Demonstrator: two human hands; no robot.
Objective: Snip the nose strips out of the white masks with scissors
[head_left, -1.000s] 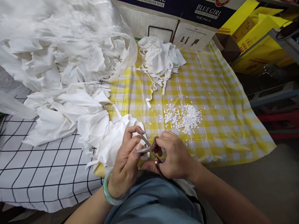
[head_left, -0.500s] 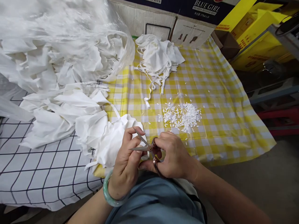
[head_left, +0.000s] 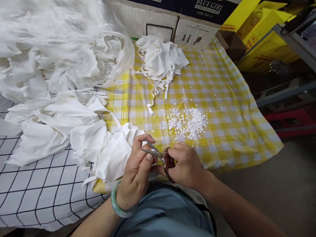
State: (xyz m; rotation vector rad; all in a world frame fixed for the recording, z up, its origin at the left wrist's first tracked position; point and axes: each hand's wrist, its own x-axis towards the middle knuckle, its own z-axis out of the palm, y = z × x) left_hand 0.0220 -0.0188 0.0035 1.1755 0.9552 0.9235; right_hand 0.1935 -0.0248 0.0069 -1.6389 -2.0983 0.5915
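My right hand (head_left: 184, 163) grips a pair of scissors (head_left: 161, 154) with brown handles, the fingers through the loops. Its two blades stand apart and point left, across the fingers of my left hand (head_left: 138, 166). That left hand, with a green bangle (head_left: 116, 200) at its wrist, is closed in a pinch; what lies between thumb and fingers is hidden. Right behind it a crumpled white cloth garment (head_left: 112, 158) with narrow straps lies at the table's near edge. Small white cut bits (head_left: 196, 121) form a loose heap beyond my right hand.
More white garments (head_left: 46, 121) spread to the left, below a large clear plastic bag (head_left: 74, 29) full of them. Another strapped pile (head_left: 160, 59) lies at the back on the yellow checked cloth (head_left: 222, 108). Cardboard boxes (head_left: 195, 33) stand behind; a metal rack (head_left: 291, 89) is at the right.
My view has turned slightly, so the table and its things sit a little further left. Both hands keep nearly the same pose, and the scissors' blades remain apart.
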